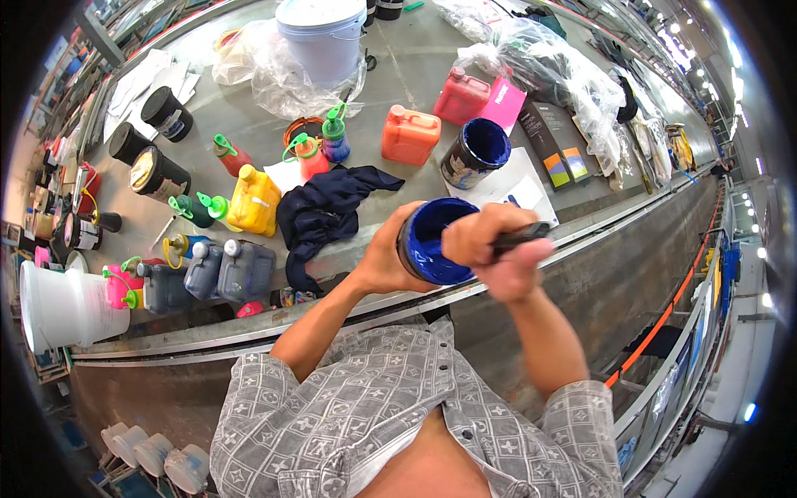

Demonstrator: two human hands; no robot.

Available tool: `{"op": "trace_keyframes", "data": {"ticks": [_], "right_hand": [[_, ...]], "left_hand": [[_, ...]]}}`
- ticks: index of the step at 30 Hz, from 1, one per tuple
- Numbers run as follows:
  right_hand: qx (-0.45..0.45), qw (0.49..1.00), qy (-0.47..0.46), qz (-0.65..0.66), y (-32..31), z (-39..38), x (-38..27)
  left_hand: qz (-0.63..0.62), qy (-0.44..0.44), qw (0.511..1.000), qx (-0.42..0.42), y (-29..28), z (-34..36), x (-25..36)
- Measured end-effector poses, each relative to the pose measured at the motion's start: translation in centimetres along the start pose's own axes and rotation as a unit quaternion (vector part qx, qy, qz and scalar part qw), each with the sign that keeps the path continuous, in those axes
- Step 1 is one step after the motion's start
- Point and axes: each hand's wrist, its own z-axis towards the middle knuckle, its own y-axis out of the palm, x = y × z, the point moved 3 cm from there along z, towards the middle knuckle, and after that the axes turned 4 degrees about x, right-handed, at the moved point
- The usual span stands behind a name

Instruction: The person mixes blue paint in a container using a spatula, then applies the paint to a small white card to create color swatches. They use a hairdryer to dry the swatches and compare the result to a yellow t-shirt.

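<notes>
My left hand point(384, 259) grips the side of a dark round tub point(435, 212), tilted so that its opening faces me. Thick, glossy blue ink or paint coats the inside. Over the tub's right side, my right hand point(496, 249) is closed around a dark tool handle point(521, 237). The tool's working end is hidden by the hand and tub, so its kind cannot be made out. Just beyond stands a second dark tub point(480, 149), also blue inside, next to a white sheet of paper point(525, 187).
Left of the tubs lie a dark cloth point(336, 212), a yellow jug point(255, 201) and several squeeze bottles. An orange jug point(411, 134) and a red jug point(462, 95) stand farther back. A white bucket point(70, 307) sits far left; a lidded bucket point(322, 46) stands at the back among plastic wrap.
</notes>
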Motion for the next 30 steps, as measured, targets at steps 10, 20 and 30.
{"op": "trace_keyframes", "data": {"ticks": [10,20,30], "right_hand": [[0.043,0.994,0.076,0.064,-1.2,0.9,-1.5],[0.07,0.994,0.049,0.061,-1.8,1.2,-5.2],[0.036,0.998,0.02,0.049,-2.8,1.2,-6.3]], "left_hand": [[-0.064,-0.122,0.99,-0.032,0.0,-1.6,-1.6],[-0.051,-0.106,0.99,-0.078,1.3,-1.1,1.0],[-0.03,-0.109,0.982,-0.151,3.4,-0.3,1.6]]}}
